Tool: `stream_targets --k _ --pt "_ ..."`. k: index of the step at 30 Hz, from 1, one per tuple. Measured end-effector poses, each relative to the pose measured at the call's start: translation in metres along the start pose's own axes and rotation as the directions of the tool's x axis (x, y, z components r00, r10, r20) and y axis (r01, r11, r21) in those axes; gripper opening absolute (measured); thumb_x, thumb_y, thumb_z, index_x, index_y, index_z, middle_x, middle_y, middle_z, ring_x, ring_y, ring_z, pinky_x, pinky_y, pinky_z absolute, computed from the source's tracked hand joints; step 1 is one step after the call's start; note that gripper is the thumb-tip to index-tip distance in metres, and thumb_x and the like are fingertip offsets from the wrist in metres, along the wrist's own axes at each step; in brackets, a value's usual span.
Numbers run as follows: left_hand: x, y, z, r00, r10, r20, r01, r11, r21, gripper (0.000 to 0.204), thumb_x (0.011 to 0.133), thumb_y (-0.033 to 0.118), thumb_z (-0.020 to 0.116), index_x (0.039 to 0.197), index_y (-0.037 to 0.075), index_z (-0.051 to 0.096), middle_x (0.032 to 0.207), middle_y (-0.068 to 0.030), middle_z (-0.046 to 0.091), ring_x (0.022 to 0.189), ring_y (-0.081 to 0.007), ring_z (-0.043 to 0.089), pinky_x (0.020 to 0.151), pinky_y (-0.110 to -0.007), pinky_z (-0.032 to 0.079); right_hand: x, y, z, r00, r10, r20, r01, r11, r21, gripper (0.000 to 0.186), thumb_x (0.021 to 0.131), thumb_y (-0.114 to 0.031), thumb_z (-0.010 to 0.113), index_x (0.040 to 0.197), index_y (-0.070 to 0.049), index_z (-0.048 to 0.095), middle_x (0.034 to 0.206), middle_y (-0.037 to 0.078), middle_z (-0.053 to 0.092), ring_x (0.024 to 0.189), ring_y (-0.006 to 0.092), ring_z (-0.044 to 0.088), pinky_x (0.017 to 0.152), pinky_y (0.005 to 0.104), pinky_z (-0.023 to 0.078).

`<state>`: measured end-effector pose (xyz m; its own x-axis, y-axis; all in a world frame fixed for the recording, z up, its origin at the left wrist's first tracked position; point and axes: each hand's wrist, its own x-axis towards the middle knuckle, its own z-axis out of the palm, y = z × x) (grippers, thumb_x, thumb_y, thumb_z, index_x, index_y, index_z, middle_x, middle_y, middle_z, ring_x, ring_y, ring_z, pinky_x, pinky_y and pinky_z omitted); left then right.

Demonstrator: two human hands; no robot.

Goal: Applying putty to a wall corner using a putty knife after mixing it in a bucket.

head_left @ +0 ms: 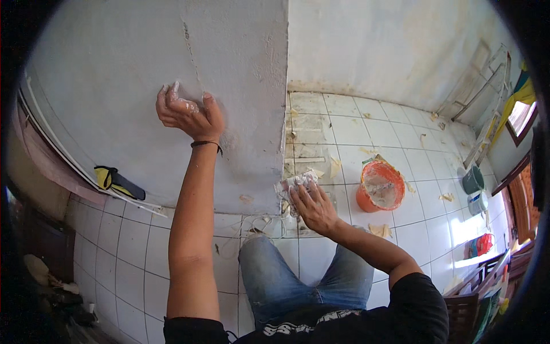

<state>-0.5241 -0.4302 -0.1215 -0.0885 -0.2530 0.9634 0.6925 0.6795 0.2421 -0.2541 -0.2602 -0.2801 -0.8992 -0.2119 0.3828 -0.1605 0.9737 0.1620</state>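
My left hand point(192, 117) is raised before the grey wall point(246, 69), its fingers loosely curled and the thumb apart. White paste coats its fingertips, and nothing shows in its grasp. Low down at the wall's corner, my right hand point(315, 209) presses a crumpled piece smeared with white paste point(298, 181); its exact kind is hard to make out. The right fingers bend over this piece, right beside the wall's vertical edge. An orange-red bucket point(381, 186) with whitish residue inside stands on the floor to the right of that hand.
White floor tiles point(412, 160) carry scraps and pale stains. A ladder point(495, 109) leans at the far right, near a dark green bucket point(472, 179), a white pail point(477, 202) and a red package point(480, 245). At left, a black-and-yellow object point(119, 182) lies by white pipes point(60, 146).
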Motion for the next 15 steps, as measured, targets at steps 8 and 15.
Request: stream_targets --k 8,15 --pt "0.000 0.001 -0.003 1.000 0.014 0.001 -0.014 1.000 -0.016 0.061 0.082 0.047 0.048 0.122 0.002 0.037 0.127 -0.0204 0.034 0.121 -0.0338 0.027 0.095 -0.052 0.018 0.104 0.046 -0.110 0.894 -0.129 -0.429 -0.028 0.940 -0.341 0.048 0.083 -0.022 0.053 0.128 -0.007 0.052 0.134 0.016 0.045 0.125 0.0353 0.042 0.103 0.0516 0.032" --pt "-0.002 0.003 -0.005 1.000 -0.001 -0.004 0.001 0.999 -0.033 0.059 0.081 0.045 0.048 0.121 0.003 0.038 0.128 -0.0203 0.034 0.120 -0.0344 0.028 0.095 -0.053 0.018 0.062 0.031 -0.044 0.947 -0.290 -0.138 0.219 0.898 -0.382 0.049 0.086 -0.026 0.052 0.130 -0.004 0.050 0.136 0.014 0.046 0.129 0.0340 0.039 0.105 0.0482 0.032"
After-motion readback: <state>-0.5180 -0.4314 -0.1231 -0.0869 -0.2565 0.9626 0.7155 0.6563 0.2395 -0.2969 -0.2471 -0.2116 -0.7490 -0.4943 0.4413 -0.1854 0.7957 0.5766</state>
